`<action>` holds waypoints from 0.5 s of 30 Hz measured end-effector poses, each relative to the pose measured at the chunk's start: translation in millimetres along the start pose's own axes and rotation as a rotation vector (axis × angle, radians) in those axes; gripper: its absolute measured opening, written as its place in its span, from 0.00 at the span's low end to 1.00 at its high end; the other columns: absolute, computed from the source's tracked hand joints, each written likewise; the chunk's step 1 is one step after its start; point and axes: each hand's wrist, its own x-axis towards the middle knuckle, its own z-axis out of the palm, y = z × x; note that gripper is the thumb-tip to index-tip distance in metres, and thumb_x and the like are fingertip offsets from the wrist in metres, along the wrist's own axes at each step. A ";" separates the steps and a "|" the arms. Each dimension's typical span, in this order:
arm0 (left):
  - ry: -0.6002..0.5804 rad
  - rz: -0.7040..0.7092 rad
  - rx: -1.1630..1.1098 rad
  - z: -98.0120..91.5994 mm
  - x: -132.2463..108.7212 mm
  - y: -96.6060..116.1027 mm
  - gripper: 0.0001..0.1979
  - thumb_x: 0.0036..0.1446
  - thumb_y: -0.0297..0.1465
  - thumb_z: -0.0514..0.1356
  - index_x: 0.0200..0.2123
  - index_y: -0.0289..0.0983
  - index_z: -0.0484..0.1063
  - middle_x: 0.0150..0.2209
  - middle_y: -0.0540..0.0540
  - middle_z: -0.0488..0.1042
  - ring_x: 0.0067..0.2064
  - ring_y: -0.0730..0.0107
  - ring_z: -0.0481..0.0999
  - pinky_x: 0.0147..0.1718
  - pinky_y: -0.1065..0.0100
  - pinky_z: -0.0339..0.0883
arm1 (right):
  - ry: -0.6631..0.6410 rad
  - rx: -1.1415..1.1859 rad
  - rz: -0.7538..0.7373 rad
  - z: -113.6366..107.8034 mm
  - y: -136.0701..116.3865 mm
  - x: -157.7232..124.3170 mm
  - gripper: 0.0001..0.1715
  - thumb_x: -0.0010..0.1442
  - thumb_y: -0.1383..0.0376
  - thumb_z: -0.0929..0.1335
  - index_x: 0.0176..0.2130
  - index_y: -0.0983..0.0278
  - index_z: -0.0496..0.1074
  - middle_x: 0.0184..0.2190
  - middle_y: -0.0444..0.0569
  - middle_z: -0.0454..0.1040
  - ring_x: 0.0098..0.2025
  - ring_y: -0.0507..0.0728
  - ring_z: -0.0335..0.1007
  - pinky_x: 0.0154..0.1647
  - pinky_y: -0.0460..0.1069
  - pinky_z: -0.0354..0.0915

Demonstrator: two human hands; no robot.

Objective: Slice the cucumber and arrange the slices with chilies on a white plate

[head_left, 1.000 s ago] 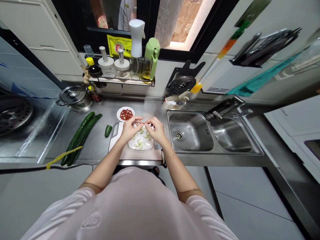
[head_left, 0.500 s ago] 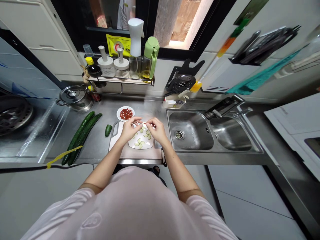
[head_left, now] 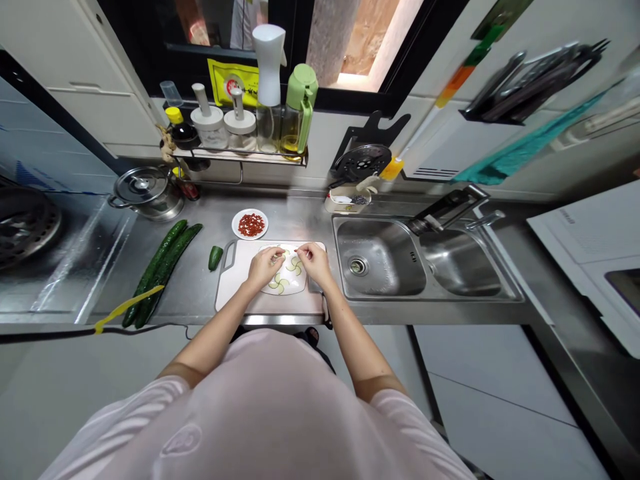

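Observation:
Both my hands are over a white square plate [head_left: 299, 283] on a cutting board [head_left: 234, 293]. Thin cucumber slices [head_left: 279, 285] lie on the plate in curved pinwheel groups. My right hand [head_left: 315, 262] pinches a small red piece [head_left: 295, 251] above the plate's far part. To its left, my left hand [head_left: 265, 267] has its fingertips drawn together; what they hold, if anything, is too small to make out. Beyond the board, a round white dish [head_left: 236, 225] carries many small red pieces [head_left: 251, 225]. A knife [head_left: 327, 312] lies at the board's right edge, partly behind my right forearm.
A cut cucumber piece [head_left: 215, 257] lies left of the board, with two whole cucumbers [head_left: 163, 270] further left. A lidded pot [head_left: 147, 193] stands behind them. The double sink [head_left: 383, 260] is on the right. Bottles and jars line a wall shelf [head_left: 240, 157].
My hands have moved slightly apart from each other and nearer the plate. The red piece, between both hands' fingertips before, is now at my right fingertips. The camera view has shifted a little.

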 end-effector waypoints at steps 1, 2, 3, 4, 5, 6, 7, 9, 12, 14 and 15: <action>-0.023 0.019 0.042 3.2 -1.5 -2.1 0.11 0.53 0.30 0.56 0.40 0.41 0.73 0.39 0.48 0.74 0.34 0.71 0.70 0.40 0.69 0.63 | -0.007 -0.007 0.007 3.2 6.7 -1.6 0.10 0.57 0.63 0.62 0.32 0.63 0.71 0.31 0.46 0.72 0.34 0.53 0.65 0.37 0.47 0.59; -0.048 0.037 0.085 6.3 -3.1 -4.0 0.11 0.54 0.30 0.56 0.41 0.41 0.73 0.39 0.48 0.74 0.35 0.70 0.70 0.41 0.68 0.62 | -0.017 -0.023 0.019 6.7 13.7 -3.3 0.10 0.57 0.63 0.62 0.31 0.63 0.71 0.30 0.46 0.72 0.33 0.53 0.65 0.37 0.46 0.59; -0.075 0.054 0.129 9.5 -4.7 -5.7 0.11 0.54 0.30 0.55 0.41 0.41 0.73 0.39 0.47 0.73 0.37 0.69 0.70 0.42 0.68 0.62 | -0.026 -0.046 0.040 10.4 20.9 -5.1 0.09 0.56 0.63 0.62 0.31 0.63 0.70 0.30 0.46 0.71 0.33 0.53 0.65 0.37 0.46 0.59; -0.101 0.068 0.174 12.6 -6.2 -7.4 0.12 0.55 0.30 0.54 0.41 0.41 0.73 0.40 0.47 0.73 0.38 0.68 0.70 0.42 0.67 0.62 | -0.040 -0.069 0.064 14.3 27.9 -7.0 0.09 0.56 0.63 0.62 0.30 0.63 0.70 0.29 0.46 0.71 0.33 0.53 0.65 0.37 0.46 0.59; -0.130 0.077 0.220 15.8 -7.6 -8.9 0.12 0.55 0.30 0.54 0.42 0.41 0.73 0.40 0.46 0.73 0.40 0.67 0.70 0.43 0.67 0.62 | -0.056 -0.086 0.090 18.2 34.6 -9.0 0.09 0.56 0.64 0.62 0.31 0.63 0.71 0.28 0.45 0.71 0.33 0.53 0.65 0.37 0.46 0.59; -0.160 0.081 0.265 19.1 -8.9 -10.4 0.13 0.56 0.30 0.53 0.43 0.41 0.73 0.40 0.46 0.73 0.42 0.66 0.69 0.44 0.66 0.62 | -0.075 -0.102 0.127 22.1 40.9 -10.9 0.10 0.56 0.64 0.62 0.31 0.64 0.71 0.28 0.45 0.71 0.32 0.53 0.65 0.36 0.46 0.59; -0.192 0.080 0.309 22.3 -9.9 -11.7 0.14 0.56 0.29 0.53 0.43 0.41 0.73 0.41 0.45 0.73 0.43 0.65 0.69 0.44 0.65 0.62 | -0.095 -0.121 0.162 25.8 46.5 -12.8 0.10 0.56 0.64 0.62 0.31 0.64 0.71 0.28 0.45 0.71 0.31 0.53 0.65 0.35 0.46 0.59; -0.255 0.064 0.385 28.7 -11.1 -14.1 0.15 0.56 0.29 0.52 0.45 0.40 0.73 0.41 0.44 0.72 0.45 0.63 0.68 0.45 0.65 0.62 | -0.123 -0.159 0.224 32.6 55.6 -16.1 0.10 0.55 0.65 0.62 0.32 0.64 0.71 0.28 0.46 0.72 0.31 0.53 0.65 0.34 0.46 0.59; -0.318 0.050 0.465 37.5 -10.7 -16.9 0.17 0.56 0.27 0.52 0.47 0.40 0.72 0.41 0.43 0.71 0.46 0.63 0.67 0.46 0.65 0.61 | -0.149 -0.214 0.282 40.9 63.6 -19.8 0.10 0.56 0.64 0.62 0.32 0.64 0.72 0.28 0.47 0.73 0.30 0.54 0.66 0.32 0.46 0.58; -0.335 0.057 0.498 42.6 -9.5 -18.5 0.17 0.56 0.27 0.52 0.47 0.40 0.72 0.40 0.42 0.71 0.46 0.62 0.67 0.46 0.64 0.62 | -0.153 -0.249 0.299 45.1 66.1 -21.5 0.10 0.56 0.64 0.62 0.32 0.63 0.72 0.28 0.48 0.73 0.30 0.55 0.66 0.32 0.46 0.58; -0.340 0.063 0.510 44.8 -8.7 -19.4 0.17 0.56 0.26 0.52 0.47 0.40 0.72 0.40 0.42 0.71 0.46 0.62 0.67 0.46 0.64 0.62 | -0.152 -0.265 0.305 46.8 66.8 -22.2 0.10 0.56 0.63 0.62 0.32 0.63 0.72 0.27 0.48 0.73 0.30 0.55 0.66 0.32 0.46 0.57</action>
